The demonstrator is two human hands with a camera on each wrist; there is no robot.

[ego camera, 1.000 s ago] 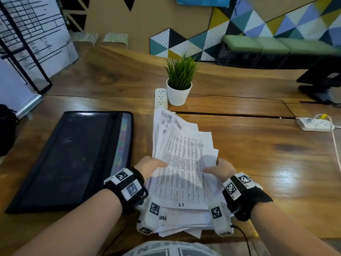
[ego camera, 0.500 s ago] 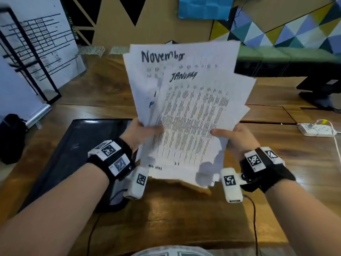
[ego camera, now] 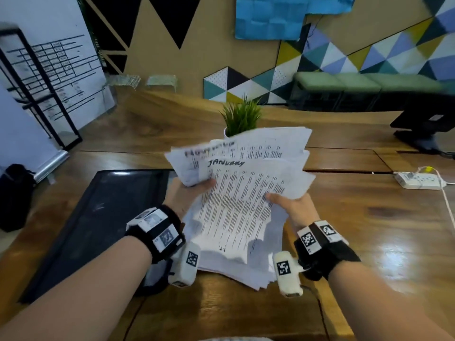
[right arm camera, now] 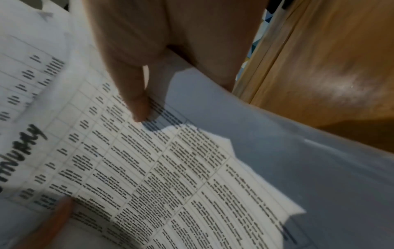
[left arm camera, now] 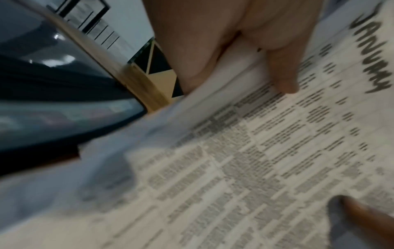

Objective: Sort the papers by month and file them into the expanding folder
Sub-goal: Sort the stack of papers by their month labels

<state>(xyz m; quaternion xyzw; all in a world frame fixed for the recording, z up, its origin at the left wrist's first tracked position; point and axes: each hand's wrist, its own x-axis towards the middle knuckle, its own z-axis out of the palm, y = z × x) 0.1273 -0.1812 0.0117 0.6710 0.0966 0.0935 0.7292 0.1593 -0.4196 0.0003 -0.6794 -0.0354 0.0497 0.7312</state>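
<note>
Head view: stack of papers [ego camera: 236, 210] held up over tabletop [ego camera: 369, 242], gripped both sides. White sheets, printed w/ dense rows of black text in table grid, edges fanned and uneven. Top sheet handwritten "JANUARY" at far end; sheet behind reads approx "November", blurred. Long axis runs away from person, header end far and raised, near end low by the wrists, whether touching the wood can't tell. Left hand [ego camera: 184, 195] grip closed on left edge, thumb on top. Right hand [ego camera: 293, 207] grip closed on right edge, thumb on top. Expanding folder [ego camera: 98, 217] flat on tabletop left of papers, dark, glossy, rectangular w/ rounded corners, long axis also running away from person. Tabletop glossy brown wood w/ grain. Potted plant [ego camera: 242, 118] behind papers, white pot mostly hidden. Power strip [ego camera: 418, 180] far right, white, w/ cable.

Left wrist view: left hand [left arm camera: 234, 42] thumb pressed on top sheet, fingers under stack, pinching. Papers [left arm camera: 234, 168] thin, slightly curled, motion-blurred. "JANUARY" at upper right. Folder [left arm camera: 53, 101] dark and shiny at left. Tip of other hand's thumb at lower right corner.

Right wrist view: right hand [right arm camera: 170, 50] thumb on top sheet, fingers beneath, pinching. Papers [right arm camera: 160, 168] w/ grid lines visible, plain lower sheets sticking out at right. Wood tabletop [right arm camera: 330, 67] at right.
</note>
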